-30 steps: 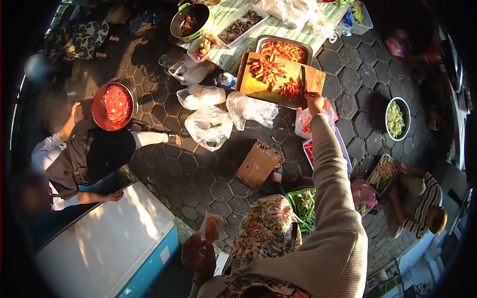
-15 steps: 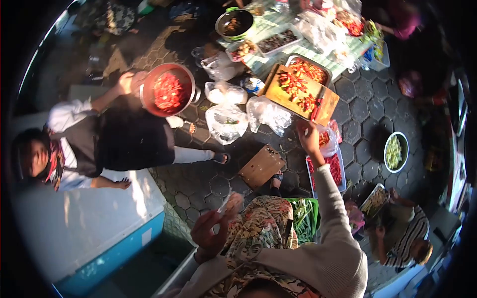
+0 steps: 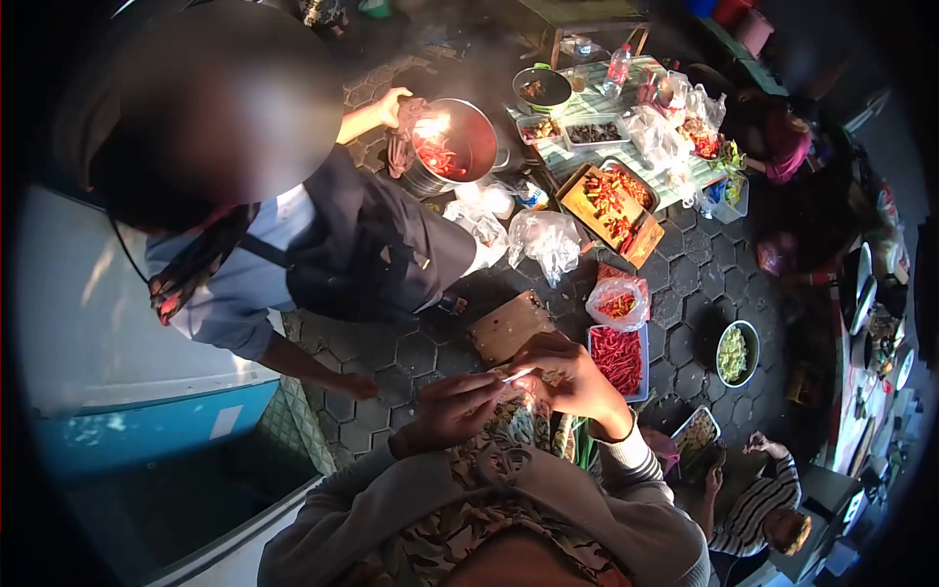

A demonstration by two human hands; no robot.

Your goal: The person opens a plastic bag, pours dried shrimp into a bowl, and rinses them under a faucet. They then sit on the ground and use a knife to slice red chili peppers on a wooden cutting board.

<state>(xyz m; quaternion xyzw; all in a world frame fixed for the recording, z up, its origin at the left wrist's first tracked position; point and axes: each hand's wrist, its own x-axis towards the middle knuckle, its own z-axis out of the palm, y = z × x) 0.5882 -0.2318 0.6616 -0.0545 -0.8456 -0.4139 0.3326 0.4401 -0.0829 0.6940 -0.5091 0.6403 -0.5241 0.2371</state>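
My left hand [image 3: 452, 406] and my right hand [image 3: 569, 380] meet in front of my chest, both with fingers pinched. Between the fingertips shows a thin white strip [image 3: 518, 375], seemingly part of a small plastic bag; my fingers hide most of it. Beyond my hands, a bare wooden board [image 3: 504, 328] lies on the paving. Farther off, a wooden chopping board [image 3: 587, 201] bears cut red and orange chillies [image 3: 608, 199]. To the right, a plastic bag of cut chillies [image 3: 618, 305] sits by a tray of red chillies [image 3: 616, 360].
At left, a co-worker in a dark apron [image 3: 362, 235] holds a large pot [image 3: 474, 137] of red chillies with a cloth. A low table [image 3: 587, 161] carries food containers. A bowl of pale green pieces [image 3: 736, 354] stands right. Another person in stripes [image 3: 753, 519] sits lower right.
My right hand has left the chopping board's edge and come back to meet my left hand at the small bag. The co-worker with the pot has moved closer and to the right.
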